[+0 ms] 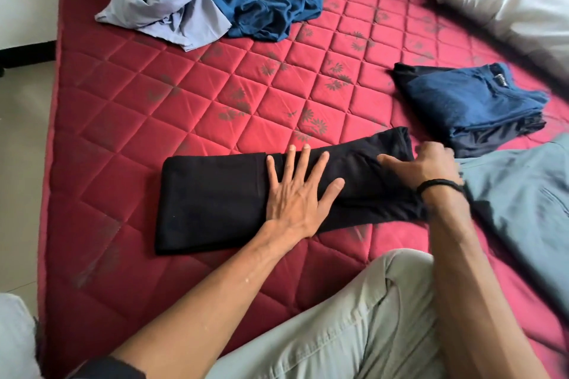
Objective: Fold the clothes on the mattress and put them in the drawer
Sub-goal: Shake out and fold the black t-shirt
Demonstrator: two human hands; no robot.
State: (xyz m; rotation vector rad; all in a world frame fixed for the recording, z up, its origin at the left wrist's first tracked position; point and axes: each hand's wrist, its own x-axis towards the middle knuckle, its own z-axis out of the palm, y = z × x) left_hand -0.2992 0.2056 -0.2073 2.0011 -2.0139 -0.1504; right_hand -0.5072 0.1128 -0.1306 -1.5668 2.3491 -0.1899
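Long black part-folded cloth garment [221,203] lies across the red quilted mattress [154,95], near its front edge. L hand [295,194] presses flat on its middle w/ fingers spread wide; R hand [428,163] fingers curl round its right end. Folded dark blue shirt stack [471,101] sits just beyond the R hand.

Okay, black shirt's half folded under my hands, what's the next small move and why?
Probably bring the end that the right hand grips over toward the left, across the line where the left hand presses flat. The black garment lies as a long strip, longer than the folded stack beside it.
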